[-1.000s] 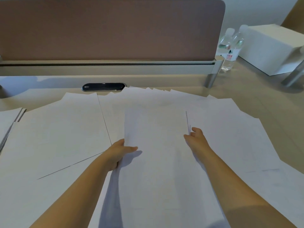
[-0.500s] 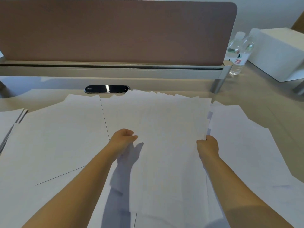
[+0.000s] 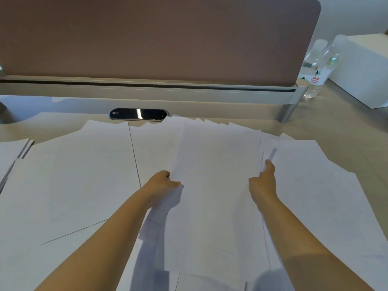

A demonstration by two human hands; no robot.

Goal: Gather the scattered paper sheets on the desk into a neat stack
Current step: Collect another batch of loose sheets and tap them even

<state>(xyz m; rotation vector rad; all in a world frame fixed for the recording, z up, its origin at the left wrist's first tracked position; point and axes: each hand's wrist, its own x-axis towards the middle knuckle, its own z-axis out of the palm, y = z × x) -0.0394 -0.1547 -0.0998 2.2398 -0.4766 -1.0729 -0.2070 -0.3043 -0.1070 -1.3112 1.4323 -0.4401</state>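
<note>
Many white paper sheets lie spread over the beige desk (image 3: 327, 131). I hold a bundle of sheets (image 3: 216, 185) between both hands, lifted a little off the desk and casting a shadow below. My left hand (image 3: 162, 184) grips the bundle's left edge with curled fingers. On the right edge, my right hand (image 3: 263, 181) pinches the bundle, its thumb up. Loose sheets (image 3: 69, 175) cover the desk to the left, and more loose sheets (image 3: 319, 185) fan out to the right. A fan of sheet corners (image 3: 212, 122) sticks out behind the bundle.
A brown divider panel (image 3: 159, 38) stands across the back of the desk. A black oval cable port (image 3: 138, 114) sits just behind the papers. Two water bottles (image 3: 319, 66) and a white box (image 3: 365, 70) stand at the back right. A small paper stack (image 3: 10, 152) lies at the far left.
Both hands lifted the gathered sheets off the desk and moved them back and slightly right. My right hand slid further up the bundle's right edge.
</note>
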